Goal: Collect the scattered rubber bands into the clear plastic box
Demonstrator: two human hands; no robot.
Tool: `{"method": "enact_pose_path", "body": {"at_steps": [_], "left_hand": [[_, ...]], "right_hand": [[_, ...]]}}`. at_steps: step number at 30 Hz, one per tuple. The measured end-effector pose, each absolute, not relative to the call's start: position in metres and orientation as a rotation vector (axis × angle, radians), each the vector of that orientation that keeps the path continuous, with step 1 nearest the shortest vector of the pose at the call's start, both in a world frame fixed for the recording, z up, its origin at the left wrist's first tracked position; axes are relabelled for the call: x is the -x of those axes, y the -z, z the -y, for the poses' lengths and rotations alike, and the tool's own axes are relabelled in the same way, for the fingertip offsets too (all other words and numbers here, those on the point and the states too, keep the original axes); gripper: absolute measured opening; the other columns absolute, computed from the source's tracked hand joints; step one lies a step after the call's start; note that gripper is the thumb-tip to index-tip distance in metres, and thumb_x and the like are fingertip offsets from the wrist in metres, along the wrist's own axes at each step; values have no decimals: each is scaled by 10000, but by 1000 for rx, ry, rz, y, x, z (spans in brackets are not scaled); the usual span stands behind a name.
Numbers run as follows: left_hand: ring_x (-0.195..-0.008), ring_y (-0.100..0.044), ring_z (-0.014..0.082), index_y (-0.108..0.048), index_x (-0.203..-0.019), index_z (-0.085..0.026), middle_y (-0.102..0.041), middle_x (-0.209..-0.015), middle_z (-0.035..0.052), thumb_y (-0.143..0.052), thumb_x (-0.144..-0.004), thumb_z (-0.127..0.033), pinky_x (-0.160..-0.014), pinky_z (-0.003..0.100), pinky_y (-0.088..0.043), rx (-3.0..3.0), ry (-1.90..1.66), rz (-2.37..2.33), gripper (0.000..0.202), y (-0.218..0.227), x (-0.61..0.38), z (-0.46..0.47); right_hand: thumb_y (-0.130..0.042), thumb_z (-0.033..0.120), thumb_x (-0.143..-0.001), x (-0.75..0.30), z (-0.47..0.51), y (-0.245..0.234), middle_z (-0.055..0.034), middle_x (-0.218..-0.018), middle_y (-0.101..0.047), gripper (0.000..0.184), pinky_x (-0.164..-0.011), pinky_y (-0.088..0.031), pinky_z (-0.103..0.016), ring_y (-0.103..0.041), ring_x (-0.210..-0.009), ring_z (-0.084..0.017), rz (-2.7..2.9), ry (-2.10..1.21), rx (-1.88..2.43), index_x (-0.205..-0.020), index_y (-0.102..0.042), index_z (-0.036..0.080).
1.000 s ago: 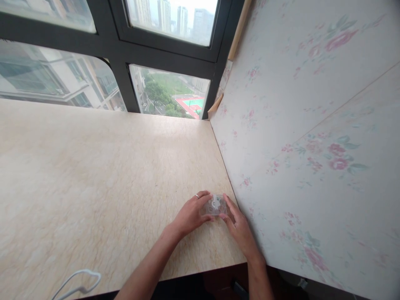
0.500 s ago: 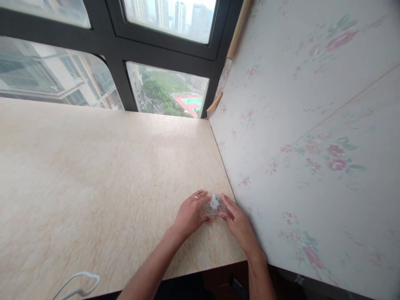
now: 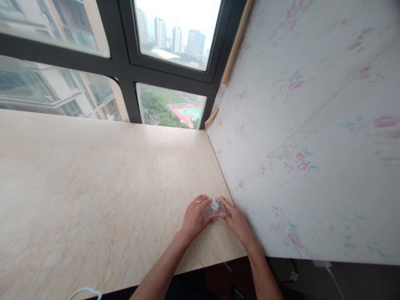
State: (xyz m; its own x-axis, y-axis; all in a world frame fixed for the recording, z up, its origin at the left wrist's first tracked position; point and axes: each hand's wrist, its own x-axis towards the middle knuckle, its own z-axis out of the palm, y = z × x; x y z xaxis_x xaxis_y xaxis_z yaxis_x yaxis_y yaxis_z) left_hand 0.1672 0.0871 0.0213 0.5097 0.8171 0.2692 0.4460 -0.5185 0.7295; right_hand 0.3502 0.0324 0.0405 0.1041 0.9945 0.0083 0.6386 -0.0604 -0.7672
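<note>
A small clear plastic case (image 3: 215, 207) with something white inside rests on the beige marble-patterned countertop (image 3: 103, 187), close to the floral wall. My left hand (image 3: 195, 218), a ring on one finger, grips the case's left side with curled fingers. My right hand (image 3: 238, 223) holds its right side, fingers pinched on the edge. Both hands rest low on the counter near its front edge.
The floral-papered wall (image 3: 296, 137) rises right beside the hands. A dark-framed window (image 3: 125, 71) closes the far end of the counter. A white cable (image 3: 86, 292) lies at the counter's front edge, lower left. The floor area under the counter is dark.
The view tilted up and shifted slightly, showing more window. Both hands stay on the clear case with fingers a little tighter around it; the case has hardly moved.
</note>
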Motion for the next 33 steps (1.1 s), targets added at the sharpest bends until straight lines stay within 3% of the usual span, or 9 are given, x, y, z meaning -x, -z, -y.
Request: {"method": "enact_pose_path", "body": {"at_steps": [9, 12, 14, 17, 19, 21, 24, 28, 33], "left_hand": [[-1317, -426, 286, -491, -1312, -196, -536, -1360, 134, -789, -710, -320, -1084, 475, -365, -2164, -794, -1045, 683, -13, -166, -87], [-1324, -415, 291, -430, -1368, -190, -528, -1367, 138, -794, -696, -293, -1087, 464, -364, -2156, -810, -1058, 771, -11, -168, -87], [-1331, -404, 297, -393, -1393, -186, -497, -1394, 147, -802, -680, -283, -1095, 469, -353, -2145, -838, -1042, 828, -8, -167, -86], [-1332, -400, 304, -360, -1405, -188, -455, -1422, 160, -789, -690, -296, -1093, 491, -349, -2060, -924, -1034, 841, -3, -157, -77], [-1298, -443, 291, -368, -1389, -193, -465, -1407, 158, -741, -740, -306, -1062, 488, -386, -1951, -1025, -1028, 757, -1, -144, -69], [-1201, -537, 258, -422, -1337, -201, -525, -1339, 138, -668, -799, -299, -993, 456, -455, -1821, -1123, -1018, 599, -3, -125, -60], [-947, -653, 205, -544, -1185, -188, -653, -1089, 94, -574, -850, -300, -832, 382, -538, -1636, -1186, -1076, 355, -11, -89, -50], [-786, -671, 197, -647, -985, -165, -694, -851, 63, -523, -877, -356, -726, 336, -546, -1479, -1200, -1216, 252, -23, -42, -44], [-722, -659, 186, -669, -992, -166, -700, -807, 53, -498, -886, -350, -668, 297, -532, -1396, -1286, -1292, 273, -22, -12, -34]], "right_hand": [[-463, 225, -899, -349, -24, -18, -29, -1530, -329, 559, -1143, -262, -473, -299, -1404, -191, 1695, -582, 1687, -1446, -369, 296], [-447, 284, -923, -346, -20, -24, -69, -1552, -277, 513, -1138, -275, -479, -272, -1415, -214, 1694, -472, 1690, -1433, -401, 248], [-437, 333, -940, -337, -13, -33, -89, -1527, -336, 465, -1125, -300, -478, -313, -1398, -227, 1670, -394, 1679, -1393, -459, 232], [-429, 391, -951, -312, 2, -48, -121, -1349, -553, 369, -1065, -381, -436, -482, -1273, -238, 1633, -330, 1602, -1222, -603, 211], [-409, 418, -960, -290, 13, -54, -107, -1053, -688, 347, -929, -477, -359, -623, -1040, -219, 1631, -385, 1547, -970, -676, 197], [-374, 448, -972, -266, 21, -54, -47, -712, -665, 434, -689, -505, -263, -644, -706, -164, 1627, -541, 1525, -731, -628, 191], [-349, 505, -972, -232, 22, -48, 29, -429, -499, 555, -475, -399, -205, -491, -398, -95, 1613, -814, 1464, -547, -521, 192], [-384, 605, -921, -190, -1, -36, 50, -342, -383, 644, -418, -324, -207, -403, -314, -75, 1635, -929, 1354, -423, -424, 198], [-383, 545, -938, -144, -31, -23, 47, -397, -342, 628, -457, -258, -229, -358, -394, -75, 1739, -827, 1328, -422, -381, 186]]}}
